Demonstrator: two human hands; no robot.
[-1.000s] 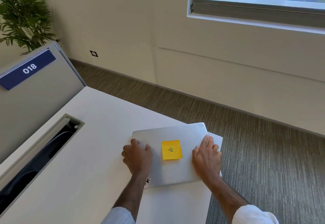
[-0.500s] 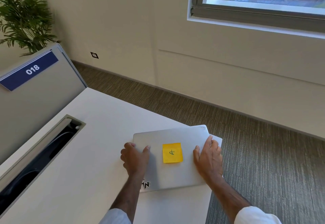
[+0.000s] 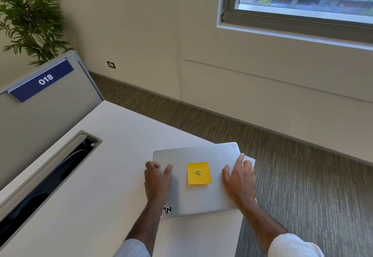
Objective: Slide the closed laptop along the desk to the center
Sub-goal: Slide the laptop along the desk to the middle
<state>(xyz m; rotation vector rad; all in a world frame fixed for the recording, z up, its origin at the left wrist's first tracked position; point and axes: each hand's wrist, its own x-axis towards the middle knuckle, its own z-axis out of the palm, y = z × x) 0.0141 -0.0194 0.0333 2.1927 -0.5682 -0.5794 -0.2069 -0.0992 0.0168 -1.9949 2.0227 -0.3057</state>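
A closed silver laptop (image 3: pixel 198 156) lies flat at the far right corner of the white desk (image 3: pixel 113 168), its far right corner reaching past the desk corner. A yellow sticky note (image 3: pixel 198 173) sits on the lid, and a black-and-white sticker shows near the lid's near left corner. My left hand (image 3: pixel 157 180) grips the laptop's left edge, thumb on the lid and fingers curled over the side. My right hand (image 3: pixel 240 178) lies flat on the right part of the lid, fingers reaching to its right edge.
A long open cable trough (image 3: pixel 46 178) runs along the desk's left side beside a grey partition (image 3: pixel 40 119) with a blue "018" label. The desk's right edge drops to carpeted floor (image 3: pixel 302 186). A potted plant (image 3: pixel 30 20) stands behind the partition.
The laptop and both hands keep nearly the same place on the desk corner. The view has tilted slightly, and the sticker on the lid's near left corner has come into sight.
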